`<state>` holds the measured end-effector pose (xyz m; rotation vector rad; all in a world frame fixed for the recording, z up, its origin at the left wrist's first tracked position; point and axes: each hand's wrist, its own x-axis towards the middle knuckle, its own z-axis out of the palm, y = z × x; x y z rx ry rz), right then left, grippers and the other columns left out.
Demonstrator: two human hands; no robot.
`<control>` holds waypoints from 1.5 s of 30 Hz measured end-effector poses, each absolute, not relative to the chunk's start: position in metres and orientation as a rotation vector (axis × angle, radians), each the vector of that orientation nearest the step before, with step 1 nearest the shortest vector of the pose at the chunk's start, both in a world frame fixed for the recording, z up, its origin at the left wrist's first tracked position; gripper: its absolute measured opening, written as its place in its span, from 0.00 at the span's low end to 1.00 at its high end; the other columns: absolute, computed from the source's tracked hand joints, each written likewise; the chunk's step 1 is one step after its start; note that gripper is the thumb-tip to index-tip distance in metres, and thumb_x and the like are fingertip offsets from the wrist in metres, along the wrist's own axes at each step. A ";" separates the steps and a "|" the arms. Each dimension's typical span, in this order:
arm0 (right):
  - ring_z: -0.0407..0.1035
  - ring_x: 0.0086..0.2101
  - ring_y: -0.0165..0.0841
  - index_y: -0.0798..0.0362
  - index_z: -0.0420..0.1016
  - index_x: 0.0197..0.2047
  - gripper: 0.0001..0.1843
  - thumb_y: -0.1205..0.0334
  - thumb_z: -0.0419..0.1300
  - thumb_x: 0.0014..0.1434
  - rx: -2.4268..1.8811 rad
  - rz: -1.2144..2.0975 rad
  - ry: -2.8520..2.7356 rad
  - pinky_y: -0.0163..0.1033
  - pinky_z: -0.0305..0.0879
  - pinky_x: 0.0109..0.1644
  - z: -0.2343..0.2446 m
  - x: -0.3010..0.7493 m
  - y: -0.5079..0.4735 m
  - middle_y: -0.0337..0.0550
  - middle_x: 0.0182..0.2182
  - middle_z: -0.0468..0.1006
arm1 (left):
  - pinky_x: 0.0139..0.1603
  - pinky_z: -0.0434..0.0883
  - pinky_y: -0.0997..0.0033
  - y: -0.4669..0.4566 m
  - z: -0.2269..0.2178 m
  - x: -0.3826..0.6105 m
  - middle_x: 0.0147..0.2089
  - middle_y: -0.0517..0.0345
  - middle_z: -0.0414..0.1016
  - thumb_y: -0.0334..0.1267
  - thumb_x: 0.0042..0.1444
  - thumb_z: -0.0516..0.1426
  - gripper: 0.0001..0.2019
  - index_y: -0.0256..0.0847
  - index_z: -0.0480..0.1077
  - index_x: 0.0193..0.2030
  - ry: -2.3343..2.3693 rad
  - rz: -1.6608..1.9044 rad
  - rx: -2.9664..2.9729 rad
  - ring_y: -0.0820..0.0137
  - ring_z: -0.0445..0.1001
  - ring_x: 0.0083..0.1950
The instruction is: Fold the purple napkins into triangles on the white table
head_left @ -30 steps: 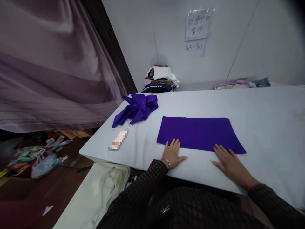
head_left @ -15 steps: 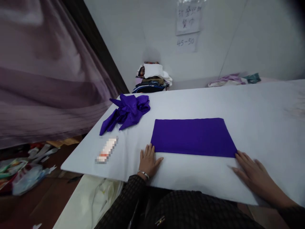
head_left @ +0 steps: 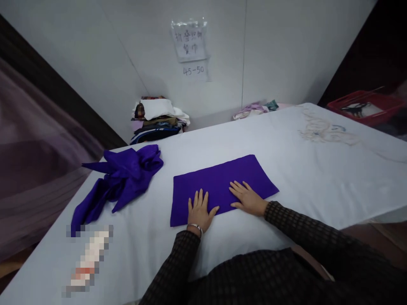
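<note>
Left hand (head_left: pixel 201 212) and right hand (head_left: pixel 249 200) lie palms down, both hands spread wide, on the purple cloth (head_left: pixel 218 180)

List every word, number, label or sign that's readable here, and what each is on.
"45-50": lower paper slip on the wall.
"折叠", then unclear characters, then probably "餐巾": upper paper sheet, handwritten.
Pixelated strip on the white tabletop: any text unreadable.
</note>
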<state>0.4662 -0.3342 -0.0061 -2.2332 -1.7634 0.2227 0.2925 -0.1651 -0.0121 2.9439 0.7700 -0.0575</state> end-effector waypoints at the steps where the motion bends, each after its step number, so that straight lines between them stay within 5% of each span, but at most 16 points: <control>1: 0.42 0.65 0.43 0.53 0.52 0.67 0.36 0.41 0.46 0.62 -2.256 0.195 -1.748 0.58 0.40 0.65 -0.011 0.472 -0.345 0.53 0.65 0.52 | 0.68 0.43 0.45 -0.164 -0.014 0.291 0.71 0.48 0.43 0.60 0.59 0.43 0.36 0.39 0.50 0.68 0.783 -0.061 2.945 0.56 0.40 0.72; 7: 0.43 0.65 0.43 0.52 0.50 0.68 0.36 0.40 0.43 0.63 -2.484 0.041 -1.507 0.58 0.41 0.65 -0.028 0.513 -0.420 0.51 0.66 0.51 | 0.68 0.42 0.44 -0.164 -0.015 0.285 0.71 0.50 0.43 0.60 0.59 0.43 0.36 0.40 0.51 0.68 0.815 -0.069 2.938 0.57 0.40 0.72; 12: 0.48 0.63 0.44 0.51 0.57 0.65 0.35 0.40 0.41 0.63 -2.531 0.138 -1.267 0.57 0.49 0.64 -0.025 0.555 -0.445 0.51 0.64 0.56 | 0.67 0.45 0.45 -0.156 0.002 0.293 0.71 0.50 0.45 0.58 0.60 0.42 0.33 0.40 0.53 0.67 0.839 -0.212 2.790 0.58 0.42 0.71; 16: 0.56 0.60 0.41 0.55 0.64 0.61 0.32 0.43 0.45 0.63 -2.418 0.093 -1.057 0.47 0.58 0.61 -0.010 0.602 -0.419 0.51 0.61 0.62 | 0.66 0.49 0.47 -0.133 0.018 0.307 0.71 0.48 0.44 0.57 0.61 0.42 0.33 0.40 0.54 0.67 0.944 -0.208 2.727 0.57 0.43 0.71; 24: 0.53 0.60 0.45 0.56 0.79 0.43 0.18 0.53 0.57 0.57 -2.574 0.030 -0.770 0.47 0.51 0.62 -0.010 0.650 -0.332 0.51 0.57 0.67 | 0.67 0.46 0.46 -0.088 -0.005 0.313 0.72 0.49 0.43 0.57 0.61 0.41 0.34 0.39 0.49 0.68 1.110 -0.153 2.937 0.57 0.41 0.71; 45: 0.54 0.60 0.44 0.52 0.76 0.34 0.07 0.62 0.57 0.55 -2.503 -0.019 -0.644 0.51 0.52 0.61 -0.027 0.661 -0.308 0.47 0.55 0.69 | 0.67 0.47 0.47 -0.088 -0.007 0.312 0.72 0.52 0.43 0.57 0.61 0.41 0.34 0.40 0.49 0.69 1.136 -0.187 2.948 0.58 0.41 0.72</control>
